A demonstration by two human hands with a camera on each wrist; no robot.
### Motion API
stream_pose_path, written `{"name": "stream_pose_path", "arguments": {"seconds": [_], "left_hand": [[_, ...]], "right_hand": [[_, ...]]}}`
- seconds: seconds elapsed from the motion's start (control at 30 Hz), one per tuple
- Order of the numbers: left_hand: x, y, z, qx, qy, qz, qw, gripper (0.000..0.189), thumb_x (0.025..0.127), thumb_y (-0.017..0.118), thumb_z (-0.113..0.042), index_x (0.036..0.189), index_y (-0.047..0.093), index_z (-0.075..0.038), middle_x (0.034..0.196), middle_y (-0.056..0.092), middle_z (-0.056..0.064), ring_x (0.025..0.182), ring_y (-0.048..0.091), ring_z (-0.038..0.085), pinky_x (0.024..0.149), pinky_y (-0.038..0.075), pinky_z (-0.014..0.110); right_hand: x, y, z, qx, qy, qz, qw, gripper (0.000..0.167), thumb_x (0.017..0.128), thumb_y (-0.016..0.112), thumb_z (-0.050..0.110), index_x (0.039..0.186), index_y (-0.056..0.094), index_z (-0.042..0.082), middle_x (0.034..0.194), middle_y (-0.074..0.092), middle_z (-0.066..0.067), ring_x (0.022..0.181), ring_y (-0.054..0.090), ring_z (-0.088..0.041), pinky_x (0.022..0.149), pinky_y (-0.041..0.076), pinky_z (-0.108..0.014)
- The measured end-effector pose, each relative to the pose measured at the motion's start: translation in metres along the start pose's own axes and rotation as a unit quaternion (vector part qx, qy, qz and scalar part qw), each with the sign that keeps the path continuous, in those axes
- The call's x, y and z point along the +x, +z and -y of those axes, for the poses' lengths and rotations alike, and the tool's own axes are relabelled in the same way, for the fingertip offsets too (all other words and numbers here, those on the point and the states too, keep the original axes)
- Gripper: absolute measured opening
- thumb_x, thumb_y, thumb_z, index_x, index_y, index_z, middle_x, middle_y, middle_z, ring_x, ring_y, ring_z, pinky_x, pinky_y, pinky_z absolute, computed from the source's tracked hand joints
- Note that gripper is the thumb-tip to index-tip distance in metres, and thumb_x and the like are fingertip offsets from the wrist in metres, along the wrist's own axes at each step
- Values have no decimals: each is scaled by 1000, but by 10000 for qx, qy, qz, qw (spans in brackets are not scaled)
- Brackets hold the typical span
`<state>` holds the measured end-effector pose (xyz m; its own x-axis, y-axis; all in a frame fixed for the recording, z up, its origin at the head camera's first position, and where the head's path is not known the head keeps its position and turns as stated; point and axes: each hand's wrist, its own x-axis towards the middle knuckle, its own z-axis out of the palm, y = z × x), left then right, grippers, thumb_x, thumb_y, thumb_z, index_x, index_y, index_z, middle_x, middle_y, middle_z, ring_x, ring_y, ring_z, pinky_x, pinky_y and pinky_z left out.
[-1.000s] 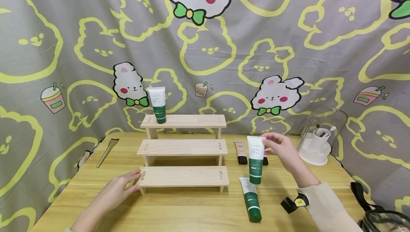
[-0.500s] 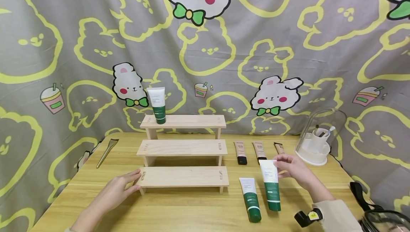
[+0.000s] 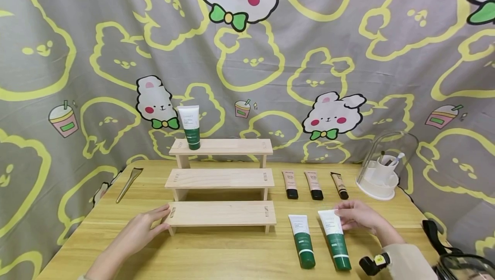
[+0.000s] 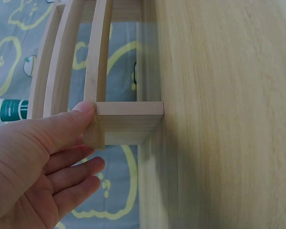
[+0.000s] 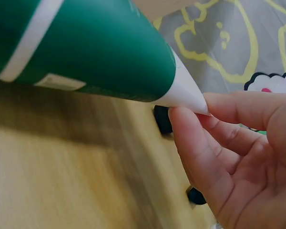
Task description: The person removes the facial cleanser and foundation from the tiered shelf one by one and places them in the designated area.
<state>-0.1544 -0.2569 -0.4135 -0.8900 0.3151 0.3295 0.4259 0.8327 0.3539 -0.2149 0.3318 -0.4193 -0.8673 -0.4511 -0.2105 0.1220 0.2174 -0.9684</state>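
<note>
In the head view, my right hand (image 3: 360, 218) pinches the flat white end of a green-and-white squeeze tube (image 3: 335, 241), low over the table. The right wrist view shows thumb and fingertips on that white end (image 5: 183, 90). A matching tube (image 3: 302, 242) lies just left of it. My left hand (image 3: 135, 232) holds the left end of the lowest step of a three-step wooden display stand (image 3: 222, 213). In the left wrist view, the thumb presses the board edge (image 4: 99, 71) while the other visible fingers are loosely bent. Another green-and-white tube (image 3: 190, 127) stands on the top step.
Behind the tubes lie two pinkish BB cream tubes (image 3: 290, 184) and a smaller tan tube (image 3: 339, 185). A white brush holder (image 3: 380, 175) under a clear dome stands back right. A brush-like tool (image 3: 129, 184) lies left of the stand. A patterned curtain (image 3: 255, 74) hangs behind the table.
My right hand has carried the tube down and to the right, from over the other tube to beside it, uncovering the small tubes behind. The left hand has stayed at the stand.
</note>
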Motion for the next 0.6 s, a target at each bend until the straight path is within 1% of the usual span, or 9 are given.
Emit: {"name": "stream_pose_path", "arguments": {"seconds": [0.1,0.2,0.33,0.6], "left_hand": [[0,0,0,-6,11,-7,10000,39,80,71,-17,113,64,3,123,56,16,106,56,34,88,45,49],[0,0,0,8,12,-15,10000,39,80,71,-16,113,64,3,123,56,16,105,56,34,87,45,49],[0,0,0,2,-13,4,10000,39,80,71,-16,113,64,3,123,56,17,105,56,34,87,45,49],[0,0,0,5,-12,5,10000,39,80,71,-16,113,64,3,123,56,17,105,56,34,87,45,49]], "right_hand": [[2,-3,-5,34,47,141,9999,26,91,51,5,107,49,-16,85,62,-12,71,61,-16,63,56,-26],[4,-4,-8,43,145,160,9998,27,91,51,4,108,48,-17,85,62,-11,71,61,-15,63,55,-25],[6,-4,-10,-2,268,60,9996,29,91,52,5,109,48,-17,85,62,-11,72,61,-16,64,56,-27],[12,-5,-19,-300,414,-179,9985,26,91,53,6,106,52,-16,81,62,-9,67,59,-14,61,56,-26]]}}
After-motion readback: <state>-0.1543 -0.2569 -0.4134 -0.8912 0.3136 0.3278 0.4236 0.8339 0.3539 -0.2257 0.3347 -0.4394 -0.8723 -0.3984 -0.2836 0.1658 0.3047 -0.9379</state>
